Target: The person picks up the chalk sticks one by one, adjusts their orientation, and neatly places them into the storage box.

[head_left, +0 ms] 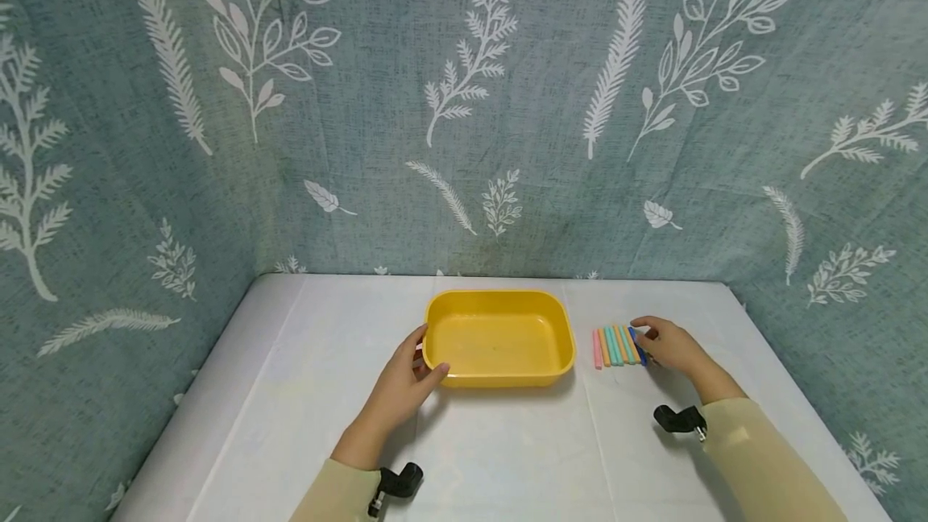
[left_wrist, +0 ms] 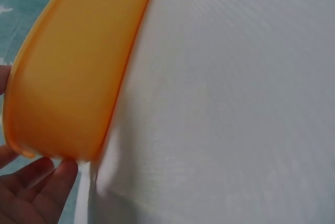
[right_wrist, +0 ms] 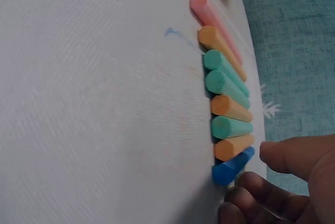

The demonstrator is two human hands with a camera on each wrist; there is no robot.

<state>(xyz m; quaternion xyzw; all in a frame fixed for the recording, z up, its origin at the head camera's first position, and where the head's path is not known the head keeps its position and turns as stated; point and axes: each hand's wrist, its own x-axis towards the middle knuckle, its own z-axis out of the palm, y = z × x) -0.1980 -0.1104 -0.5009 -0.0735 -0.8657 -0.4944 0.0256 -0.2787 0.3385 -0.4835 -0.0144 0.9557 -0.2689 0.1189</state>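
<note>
A yellow plastic basin, rectangular with rounded corners, sits on the white table. My left hand grips its left end, thumb at the front rim and fingers along the side; the left wrist view has the fingertips at the basin's end wall. To the basin's right, coloured chalk sticks lie side by side in a row: a pink chalk at one end, orange and green ones between, a blue chalk at the other. My right hand is beside the blue chalk, fingertips close against it and thumb slightly apart.
The white-covered table ends at a green-grey leaf-patterned cloth at the back and both sides. A small blue mark shows on the table cover near the chalk. Black wrist mounts stick out from the sleeves.
</note>
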